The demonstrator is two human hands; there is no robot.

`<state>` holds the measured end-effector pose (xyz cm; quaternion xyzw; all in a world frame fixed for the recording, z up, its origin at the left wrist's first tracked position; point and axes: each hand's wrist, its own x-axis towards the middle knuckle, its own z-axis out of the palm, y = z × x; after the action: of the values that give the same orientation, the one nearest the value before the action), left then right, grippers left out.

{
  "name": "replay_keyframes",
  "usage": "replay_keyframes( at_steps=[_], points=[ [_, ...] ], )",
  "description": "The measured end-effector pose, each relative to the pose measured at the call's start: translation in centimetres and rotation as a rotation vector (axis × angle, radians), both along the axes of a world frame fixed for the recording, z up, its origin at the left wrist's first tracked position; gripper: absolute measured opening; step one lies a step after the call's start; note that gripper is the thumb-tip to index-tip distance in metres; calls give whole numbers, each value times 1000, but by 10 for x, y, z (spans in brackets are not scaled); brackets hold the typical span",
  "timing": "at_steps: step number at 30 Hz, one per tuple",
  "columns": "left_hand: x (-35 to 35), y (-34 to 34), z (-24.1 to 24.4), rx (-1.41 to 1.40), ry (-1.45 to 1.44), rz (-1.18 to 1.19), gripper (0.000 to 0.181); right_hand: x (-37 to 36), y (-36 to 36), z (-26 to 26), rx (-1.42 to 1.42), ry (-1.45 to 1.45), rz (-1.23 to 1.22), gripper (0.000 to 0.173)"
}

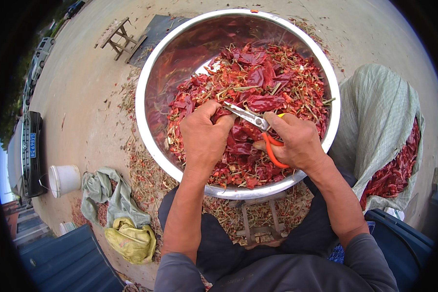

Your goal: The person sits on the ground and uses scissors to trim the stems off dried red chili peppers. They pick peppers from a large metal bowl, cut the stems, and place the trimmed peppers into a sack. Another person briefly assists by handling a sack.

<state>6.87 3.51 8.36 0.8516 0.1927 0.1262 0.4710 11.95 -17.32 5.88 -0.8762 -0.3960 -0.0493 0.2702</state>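
Observation:
Over a large round metal basin, my left hand pinches a dried red chili pepper between thumb and fingers. My right hand holds scissors with orange handles, their metal blades pointing left so that the tips lie at the pinched pepper. Beneath both hands, the basin holds a heap of dried red chili pieces mixed with stems. Something small and yellow shows by my right index finger; what it is I cannot tell.
A woven sack of dried chilies stands at the right. A wooden stool is at the upper left. On the left are a white bucket, a yellow sack and a grey-green sack. Stem scraps litter the ground.

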Motion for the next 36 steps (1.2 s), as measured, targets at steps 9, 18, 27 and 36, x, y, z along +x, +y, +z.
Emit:
replay_keyframes(
  at_steps=[9, 18, 27, 36],
  points=[
    [26, 5, -2, -379, -48, -204, 10, 8, -15, 9, 376, 1012, 21, 68],
    [111, -55, 34, -418, -106, -334, 3, 43, -54, 18, 927, 1296, 34, 52],
    [156, -81, 20, -209, 24, -321, 9, 96, -97, 27, 1670, 1215, 426, 50],
    [125, -99, 11, -701, 34, -304, 26, 155, -114, 5, 2066, 1265, -154, 76]
  ],
)
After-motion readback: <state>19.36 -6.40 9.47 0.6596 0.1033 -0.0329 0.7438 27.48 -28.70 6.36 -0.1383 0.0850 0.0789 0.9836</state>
